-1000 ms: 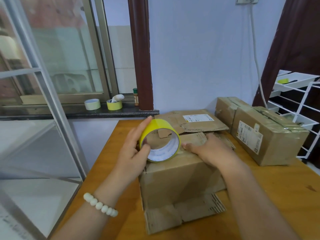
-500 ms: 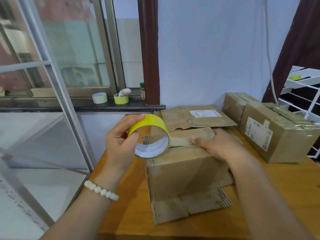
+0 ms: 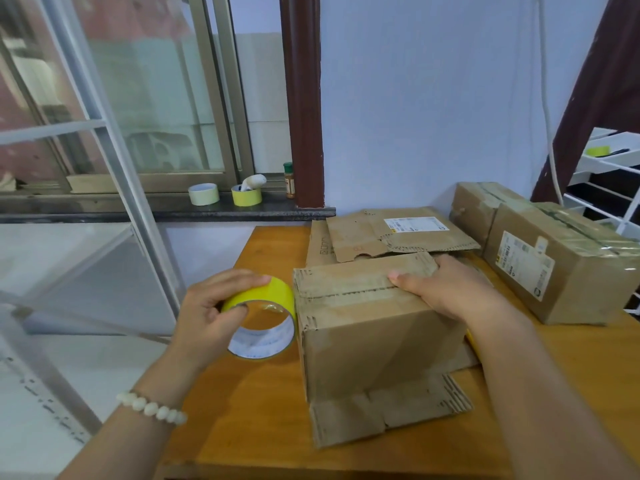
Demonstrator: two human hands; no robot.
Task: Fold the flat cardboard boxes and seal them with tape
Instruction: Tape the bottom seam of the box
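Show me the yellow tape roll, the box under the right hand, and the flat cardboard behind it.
yellow tape roll [image 3: 266, 292], head view, on its yellow outer band.
box [image 3: 374, 348], head view, on its front wall.
flat cardboard [image 3: 360, 237], head view, on its bare top face.

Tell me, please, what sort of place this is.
Likely a room in a home or small shop used for packing parcels: a wooden table beside a sliding window, taped boxes bearing shipping labels, and spare tape rolls on the sill.
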